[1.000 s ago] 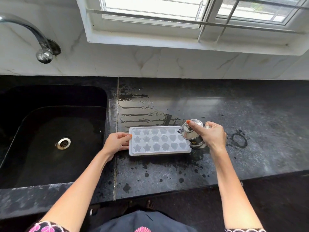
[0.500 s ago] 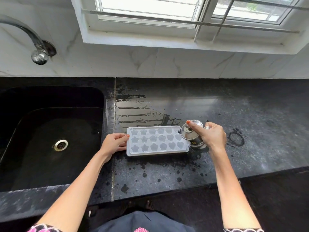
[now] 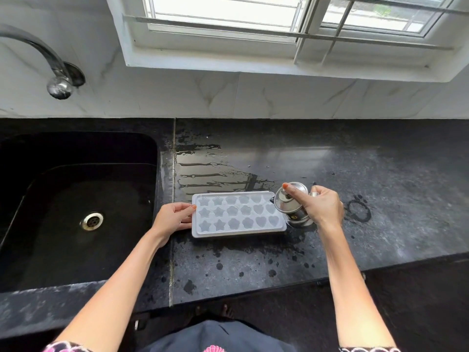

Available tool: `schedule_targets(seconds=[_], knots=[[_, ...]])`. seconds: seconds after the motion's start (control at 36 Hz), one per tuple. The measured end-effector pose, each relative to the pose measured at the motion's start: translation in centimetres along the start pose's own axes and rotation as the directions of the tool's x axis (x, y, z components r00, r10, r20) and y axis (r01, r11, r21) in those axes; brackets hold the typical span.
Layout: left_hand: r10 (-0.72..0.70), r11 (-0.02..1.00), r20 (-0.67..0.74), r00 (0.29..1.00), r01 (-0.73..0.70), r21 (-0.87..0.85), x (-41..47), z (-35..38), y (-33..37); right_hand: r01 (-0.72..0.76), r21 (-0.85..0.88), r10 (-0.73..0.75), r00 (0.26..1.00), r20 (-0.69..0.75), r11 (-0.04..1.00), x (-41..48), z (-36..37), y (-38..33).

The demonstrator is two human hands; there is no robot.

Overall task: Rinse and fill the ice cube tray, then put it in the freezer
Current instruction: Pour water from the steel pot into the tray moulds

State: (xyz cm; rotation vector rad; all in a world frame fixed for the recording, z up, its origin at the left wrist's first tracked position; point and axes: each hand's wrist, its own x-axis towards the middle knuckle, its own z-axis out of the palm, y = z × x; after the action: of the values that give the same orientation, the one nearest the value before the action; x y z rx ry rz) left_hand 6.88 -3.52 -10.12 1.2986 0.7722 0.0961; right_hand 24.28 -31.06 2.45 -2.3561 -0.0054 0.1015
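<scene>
**Ice cube tray (image 3: pixel 238 214) held flat on the wet counter, steel jug at its right end**

Ice cube tray, pale and translucent, lies flat on the dark stone counter (image 3: pixel 380 174) with its long side running left to right. Its cells are moulded as stars, flowers and hearts in three rows.

At the tray's 9 o'clock, the left hand (image 3: pixel 172 218) grips the short edge, thumb on the rim and fingers curled along the side. At 3 o'clock, the right hand (image 3: pixel 319 208) is wrapped round a small lidded steel jug (image 3: pixel 291 204), forefinger pressed on the lid. The jug leans toward the tray and touches its right end. Whether water is running from it cannot be told.

A puddle (image 3: pixel 215 171) spreads on the counter at the tray's 12 o'clock, and dark splashes dot the stone at 6 o'clock. A wet ring (image 3: pixel 357 212) marks the counter beyond the jug, at 3 o'clock.

The black sink (image 3: pixel 76 250) sits well off at 9 o'clock, with the tap (image 3: pixel 50 64) at 10 o'clock on the marbled wall.
</scene>
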Motion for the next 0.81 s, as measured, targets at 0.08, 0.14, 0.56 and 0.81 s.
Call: schedule_targets(seconds=[0.08, 0.14, 0.56, 0.81], knots=[[-0.001, 1.000, 0.001, 1.000, 0.001, -0.003, 0.0, 0.0, 0.1, -0.005, -0.005, 0.005, 1.000, 0.004, 1.000, 0.0, 0.0, 0.0], [-0.003, 1.000, 0.002, 1.000, 0.003, -0.006, 0.0, 0.0, 0.1, -0.009, -0.001, 0.009, 1.000, 0.001, 1.000, 0.1, 0.0, 0.0], [-0.010, 1.000, -0.005, 1.000, 0.010, 0.007, -0.2, 0.2, 0.4, -0.049, 0.031, 0.051, 0.998, -0.041, 0.998, 1.0, -0.4, 1.3], [-0.015, 1.000, -0.009, 1.000, 0.015, 0.004, -0.2, 0.1, 0.3, -0.032, -0.035, 0.029, 0.997, -0.070, 0.999, 1.0, -0.7, 1.8]])
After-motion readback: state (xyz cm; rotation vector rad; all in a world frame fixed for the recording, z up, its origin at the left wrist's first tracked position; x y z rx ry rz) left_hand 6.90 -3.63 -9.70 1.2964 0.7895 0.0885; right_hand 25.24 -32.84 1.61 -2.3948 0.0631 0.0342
